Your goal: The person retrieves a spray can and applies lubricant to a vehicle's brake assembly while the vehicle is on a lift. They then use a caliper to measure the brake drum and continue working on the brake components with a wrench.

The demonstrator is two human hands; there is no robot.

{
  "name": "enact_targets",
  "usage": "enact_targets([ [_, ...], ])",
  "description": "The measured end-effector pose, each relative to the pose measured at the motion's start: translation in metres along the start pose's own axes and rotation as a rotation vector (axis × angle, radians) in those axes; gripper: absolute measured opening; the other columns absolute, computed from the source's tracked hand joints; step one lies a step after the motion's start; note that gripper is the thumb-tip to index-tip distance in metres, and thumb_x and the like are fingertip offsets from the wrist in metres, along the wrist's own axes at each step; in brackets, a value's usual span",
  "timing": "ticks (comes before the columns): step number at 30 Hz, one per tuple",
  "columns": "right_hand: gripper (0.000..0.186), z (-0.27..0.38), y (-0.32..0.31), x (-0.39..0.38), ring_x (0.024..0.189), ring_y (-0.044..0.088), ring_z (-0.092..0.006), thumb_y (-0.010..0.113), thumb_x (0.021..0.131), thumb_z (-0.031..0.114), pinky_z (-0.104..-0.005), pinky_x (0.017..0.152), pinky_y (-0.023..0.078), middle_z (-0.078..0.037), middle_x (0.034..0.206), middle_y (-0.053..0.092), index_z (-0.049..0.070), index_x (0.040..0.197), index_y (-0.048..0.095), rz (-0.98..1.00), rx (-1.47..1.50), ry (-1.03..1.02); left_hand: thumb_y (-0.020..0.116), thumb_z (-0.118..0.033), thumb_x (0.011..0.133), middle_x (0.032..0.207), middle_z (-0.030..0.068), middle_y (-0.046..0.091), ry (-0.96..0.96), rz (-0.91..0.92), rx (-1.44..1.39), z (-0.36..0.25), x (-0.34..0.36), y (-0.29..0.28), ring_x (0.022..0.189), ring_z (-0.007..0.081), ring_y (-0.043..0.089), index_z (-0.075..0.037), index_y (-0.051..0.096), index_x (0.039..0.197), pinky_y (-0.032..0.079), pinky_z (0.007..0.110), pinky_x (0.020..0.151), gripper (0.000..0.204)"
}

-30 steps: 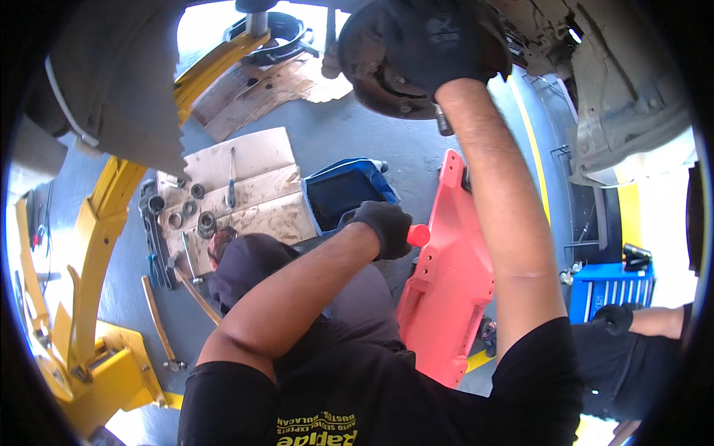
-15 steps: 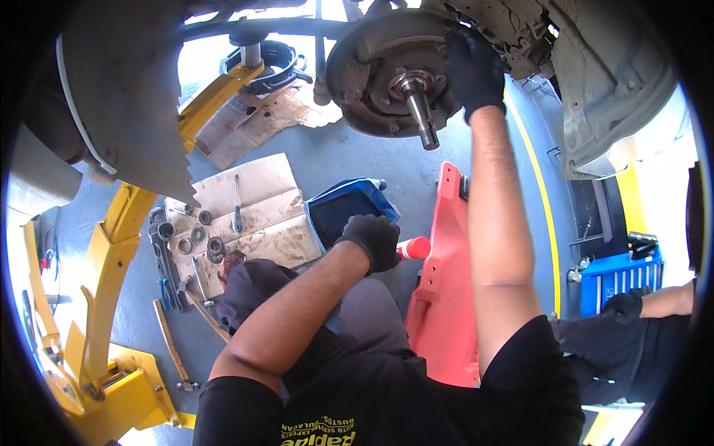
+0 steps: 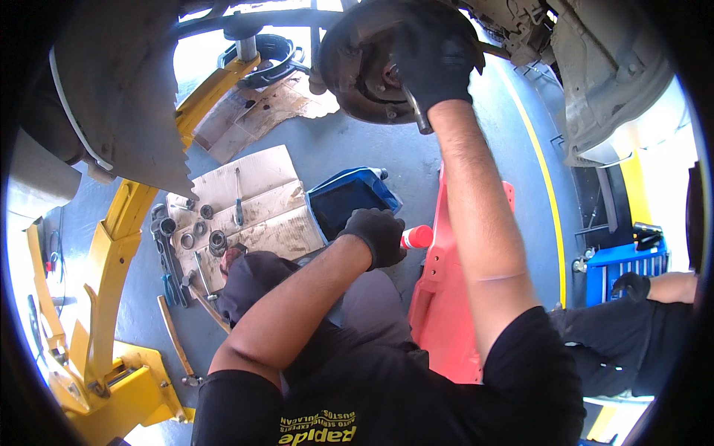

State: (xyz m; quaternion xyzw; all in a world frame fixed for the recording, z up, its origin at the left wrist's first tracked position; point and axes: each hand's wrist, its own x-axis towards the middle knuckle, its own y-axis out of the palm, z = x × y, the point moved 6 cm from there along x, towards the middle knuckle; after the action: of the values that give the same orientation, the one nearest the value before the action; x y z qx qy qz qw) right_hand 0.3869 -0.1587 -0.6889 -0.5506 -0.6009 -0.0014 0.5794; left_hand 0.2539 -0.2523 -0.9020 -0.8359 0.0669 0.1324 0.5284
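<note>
In the head view, the gloved left hand (image 3: 374, 236) sits close to the centre, its grip clenched around a red-capped container (image 3: 418, 237) whose cap points toward 3 o'clock; the rest of the container is mostly hidden by the fingers. The gloved right hand (image 3: 435, 63) is up between 12 and 1 o'clock, blurred, over the face of a round dark backing plate (image 3: 349, 74); whether its grip is clenched or released I cannot tell. A metal spindle (image 3: 419, 115) juts from the plate toward 5 o'clock, partly covered by that hand. Just above the left hand, toward 12 o'clock, lies a blue-rimmed tray (image 3: 338, 181) with a dark inside. Between 9 and 10 o'clock a sheet of cardboard (image 3: 271, 167) on the floor (image 3: 401, 160) bears a screwdriver (image 3: 238, 197) and several metal rings (image 3: 217, 241). A hammer (image 3: 175, 338) lies at 8 o'clock, near a yellow lift arm (image 3: 115, 249) at 9. A red creeper (image 3: 446, 320) lies between 4 and 5 o'clock; a co-worker's gloved hand (image 3: 632, 285) is between 3 and 4, beside a blue tool cabinet (image 3: 621, 262).
</note>
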Motion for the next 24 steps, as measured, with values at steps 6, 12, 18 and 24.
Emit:
enact_targets([
  [6, 0.037, -0.102, 0.039, -0.011, 0.104, 0.073, -0.0355, 0.05, 0.101, 0.028, -0.0419, 0.095, 0.055, -0.015, 0.117, 0.076, 0.007, 0.122, 0.073, -0.024, 0.979, 0.362, 0.069, -0.048, 0.089, 0.116, 0.0161, 0.071, -0.019, 0.055, 0.018, -0.008, 0.0, 0.005, 0.108, 0.0336, 0.071, -0.008, 0.072, 0.114, 0.057, 0.048, 0.09, 0.047],
  [12, 0.052, 0.052, -0.009, -0.003, 0.133, 0.055, -0.0351, 0.06, 0.089, 0.036, -0.0541, 0.118, 0.035, -0.017, 0.141, 0.062, 0.01, 0.132, 0.067, 0.009, 0.28, -0.424, 0.067, -0.047, 0.089, 0.114, 0.016, 0.072, 0.09, -0.014, -0.022, -0.02, 0.02, 0.02, 0.104, 0.0342, 0.073, -0.009, 0.073, 0.114, 0.057, 0.048, 0.087, 0.046],
  [18, 0.031, -0.074, 0.06, 0.0, 0.1, 0.07, -0.0327, 0.066, 0.095, 0.033, -0.0443, 0.088, 0.057, -0.012, 0.11, 0.074, 0.011, 0.115, 0.074, -0.19, 0.519, -0.034, 0.068, -0.051, 0.089, 0.116, 0.0184, 0.071, 0.0, 0.1, -0.023, -0.015, 0.013, 0.003, 0.109, 0.0364, 0.07, -0.007, 0.071, 0.116, 0.056, 0.049, 0.094, 0.052],
  [24, 0.033, -0.028, 0.048, -0.005, 0.099, 0.07, -0.0299, 0.064, 0.096, 0.035, -0.0426, 0.093, 0.054, -0.009, 0.109, 0.075, 0.014, 0.119, 0.075, -0.026, -0.057, -0.04, 0.067, -0.05, 0.089, 0.118, 0.0177, 0.072, 0.111, -0.015, -0.067, -0.029, 0.03, 0.0, 0.109, 0.0358, 0.071, -0.009, 0.072, 0.117, 0.058, 0.049, 0.091, 0.049],
])
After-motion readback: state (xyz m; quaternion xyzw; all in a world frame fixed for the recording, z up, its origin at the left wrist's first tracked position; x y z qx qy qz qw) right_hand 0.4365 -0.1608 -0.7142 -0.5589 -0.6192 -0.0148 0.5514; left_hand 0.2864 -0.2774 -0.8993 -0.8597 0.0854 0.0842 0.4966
